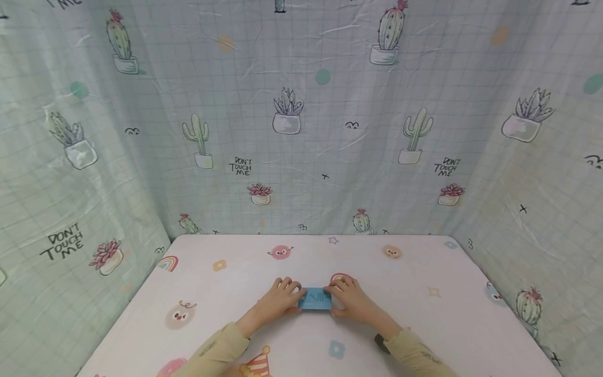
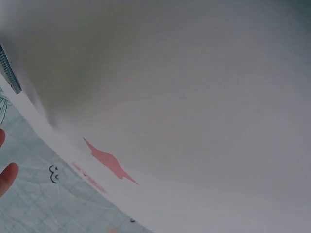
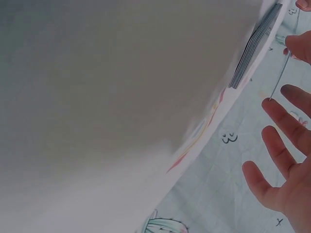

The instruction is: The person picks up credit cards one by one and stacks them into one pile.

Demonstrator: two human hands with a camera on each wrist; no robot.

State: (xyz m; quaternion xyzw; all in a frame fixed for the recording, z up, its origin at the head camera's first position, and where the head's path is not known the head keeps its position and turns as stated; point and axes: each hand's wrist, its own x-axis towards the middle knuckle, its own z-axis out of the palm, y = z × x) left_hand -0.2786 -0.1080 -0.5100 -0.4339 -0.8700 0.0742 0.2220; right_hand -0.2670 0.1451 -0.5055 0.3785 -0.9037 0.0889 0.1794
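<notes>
A blue card (image 1: pixel 314 299) with darker printing lies level between my two hands at the middle of the table. My left hand (image 1: pixel 280 298) holds its left end, thumb on the near side. At the right end my right hand (image 1: pixel 353 301) grips it; the right wrist view shows the thumb and a fingertip on opposite edges of the thin card (image 3: pixel 281 77). Below, apart from it, a stack of cards (image 3: pixel 255 46) rests on the table. Only the end of that stack and two left fingertips (image 2: pixel 7 177) enter the left wrist view. From the head, the blue card hides the stack.
The table (image 1: pixel 400 283) has a pale pink cover with printed cartoon figures. Behind it and at both sides hangs a cactus-print curtain (image 1: pixel 325 199). A dark object (image 1: pixel 381 343) sits at my right wrist.
</notes>
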